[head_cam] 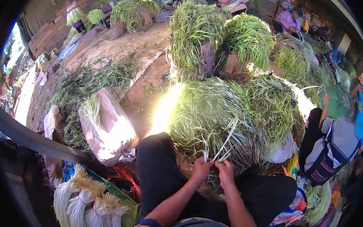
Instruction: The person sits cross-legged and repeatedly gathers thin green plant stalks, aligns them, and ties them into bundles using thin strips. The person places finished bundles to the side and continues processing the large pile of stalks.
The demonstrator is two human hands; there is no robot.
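Observation:
Between my knees, my left hand (202,169) grips the pale stems of a few long green plants (206,147), whose tips stick up above the fingers. Close beside it, almost touching, my right hand (225,171) pinches pale and green stalks (228,136) at their lower ends. Just beyond both hands lies a large heap of long-leaved green plants (212,106) with whitish stems. At the lower left, several tied bundles of white stalks (95,207) with yellowish root ends rest on green sheeting.
An open pale sack (115,137) holding stalks lies left of my knee, near red ties (125,178). A co-worker (331,140) sits close at right. More plant heaps (195,34) and seated people (289,20) are farther off. A curved bar (41,140) crosses the left.

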